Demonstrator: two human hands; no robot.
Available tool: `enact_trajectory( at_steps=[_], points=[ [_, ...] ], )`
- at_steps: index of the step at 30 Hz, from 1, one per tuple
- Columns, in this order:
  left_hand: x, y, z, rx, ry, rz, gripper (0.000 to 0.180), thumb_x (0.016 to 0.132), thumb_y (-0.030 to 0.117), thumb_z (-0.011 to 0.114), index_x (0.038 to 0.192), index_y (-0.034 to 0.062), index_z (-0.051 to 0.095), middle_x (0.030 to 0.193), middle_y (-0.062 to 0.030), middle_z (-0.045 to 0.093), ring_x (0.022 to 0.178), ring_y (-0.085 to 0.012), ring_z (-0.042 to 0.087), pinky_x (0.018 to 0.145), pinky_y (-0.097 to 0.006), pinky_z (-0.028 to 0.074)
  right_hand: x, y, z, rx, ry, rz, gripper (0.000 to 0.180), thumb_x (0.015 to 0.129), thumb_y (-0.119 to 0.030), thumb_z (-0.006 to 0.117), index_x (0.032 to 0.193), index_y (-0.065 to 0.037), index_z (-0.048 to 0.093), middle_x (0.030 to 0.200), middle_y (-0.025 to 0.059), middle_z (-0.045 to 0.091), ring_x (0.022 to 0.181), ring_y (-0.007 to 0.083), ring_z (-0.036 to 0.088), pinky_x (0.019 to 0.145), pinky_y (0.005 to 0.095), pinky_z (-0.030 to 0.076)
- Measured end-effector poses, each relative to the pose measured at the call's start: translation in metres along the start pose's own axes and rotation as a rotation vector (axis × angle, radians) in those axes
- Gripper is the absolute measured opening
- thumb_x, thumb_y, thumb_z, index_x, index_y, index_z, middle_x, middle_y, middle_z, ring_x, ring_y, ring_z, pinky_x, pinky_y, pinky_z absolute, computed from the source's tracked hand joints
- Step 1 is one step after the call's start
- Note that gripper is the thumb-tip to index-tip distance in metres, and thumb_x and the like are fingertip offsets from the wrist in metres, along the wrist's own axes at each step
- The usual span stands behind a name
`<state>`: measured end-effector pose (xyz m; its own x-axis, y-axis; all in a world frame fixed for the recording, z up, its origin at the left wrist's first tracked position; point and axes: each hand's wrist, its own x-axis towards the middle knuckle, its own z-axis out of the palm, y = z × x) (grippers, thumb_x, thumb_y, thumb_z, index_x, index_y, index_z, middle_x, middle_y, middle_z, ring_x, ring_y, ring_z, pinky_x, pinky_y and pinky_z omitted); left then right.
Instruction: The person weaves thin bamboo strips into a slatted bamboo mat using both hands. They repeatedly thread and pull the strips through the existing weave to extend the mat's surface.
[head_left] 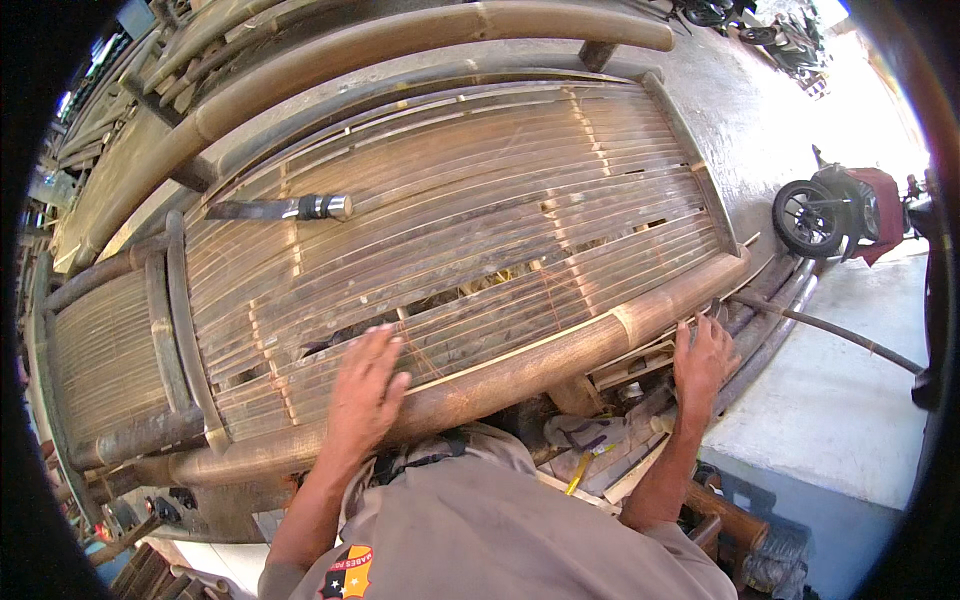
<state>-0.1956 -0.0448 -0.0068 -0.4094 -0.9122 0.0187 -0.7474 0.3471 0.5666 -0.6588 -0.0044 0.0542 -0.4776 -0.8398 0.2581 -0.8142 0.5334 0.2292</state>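
A bamboo bench [660, 290] with a slatted seat and thick round poles stretches across in front of me. My left hand [368, 388] lies at its near edge, by the front pole, fingers stretched out and holding nothing. Beyond the right part of that pole, my right hand [706, 354] is closed, its fingers bent around something small and dark that I cannot make out. Thin bamboo strips run beside this hand. On the slats at the left lies a large knife [262, 209] with a dark blade and a banded handle. Narrow gaps show between some slats.
A motorcycle [845, 212] stands on the right, and a thin pole [835, 335] sticks out below it. Near my lap are a yellow tape measure [582, 468] and bamboo offcuts [637, 478]. Several long bamboo poles [105, 125] are piled at the far left.
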Motion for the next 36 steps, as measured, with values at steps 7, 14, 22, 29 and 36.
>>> enact_trajectory(
  at_steps=[7,14,22,29,36],
  points=[
    [-0.092,-0.049,-0.046,0.380,0.063,-0.476,0.061,0.106,0.045,0.049,0.153,0.0059,0.049,0.163,-0.0160,0.040,0.154,-0.0353,0.031,0.126,-0.051,0.023,0.017,-0.105,0.040,0.668,0.109,-0.291,0.036,0.099,-0.027,0.067,0.122,0.000,0.066,0.127,0.0237,0.055,0.121,0.0411,0.054,0.104,0.0538,0.044],
    [-0.112,-0.060,-0.038,0.249,0.386,-0.391,0.037,0.095,0.025,0.064,0.124,0.0028,0.071,0.143,-0.0134,0.062,0.137,-0.0374,0.053,0.114,-0.050,0.041,0.009,-0.122,0.047,0.806,0.032,-0.313,0.037,0.104,-0.026,0.061,0.128,0.002,0.064,0.136,0.0250,0.054,0.126,0.0412,0.055,0.099,0.0521,0.049],
    [-0.113,-0.057,-0.035,0.426,0.331,-0.275,0.030,0.091,0.021,0.064,0.116,0.0051,0.073,0.130,-0.0127,0.066,0.125,-0.0374,0.058,0.107,-0.050,0.043,0.014,-0.117,0.060,0.837,0.125,-0.224,0.038,0.101,-0.029,0.065,0.123,0.002,0.066,0.127,0.0238,0.061,0.117,0.0400,0.062,0.096,0.0510,0.052],
    [-0.102,-0.044,-0.037,0.346,0.319,-0.275,0.030,0.089,0.010,0.064,0.116,-0.0016,0.069,0.129,-0.0197,0.063,0.122,-0.0421,0.057,0.105,-0.051,0.044,0.015,-0.113,0.059,0.867,0.134,-0.256,0.034,0.096,-0.026,0.068,0.117,0.001,0.068,0.118,0.0217,0.065,0.110,0.0407,0.064,0.093,0.0486,0.053],
    [-0.103,-0.045,-0.035,0.374,0.315,-0.252,0.029,0.089,0.009,0.063,0.116,-0.0021,0.066,0.129,-0.0202,0.061,0.119,-0.0425,0.057,0.103,-0.052,0.045,0.015,-0.111,0.058,0.934,0.144,-0.209,0.027,0.093,-0.017,0.068,0.112,0.001,0.068,0.109,0.0205,0.067,0.103,0.0405,0.064,0.088,0.0493,0.052]
  ],
)
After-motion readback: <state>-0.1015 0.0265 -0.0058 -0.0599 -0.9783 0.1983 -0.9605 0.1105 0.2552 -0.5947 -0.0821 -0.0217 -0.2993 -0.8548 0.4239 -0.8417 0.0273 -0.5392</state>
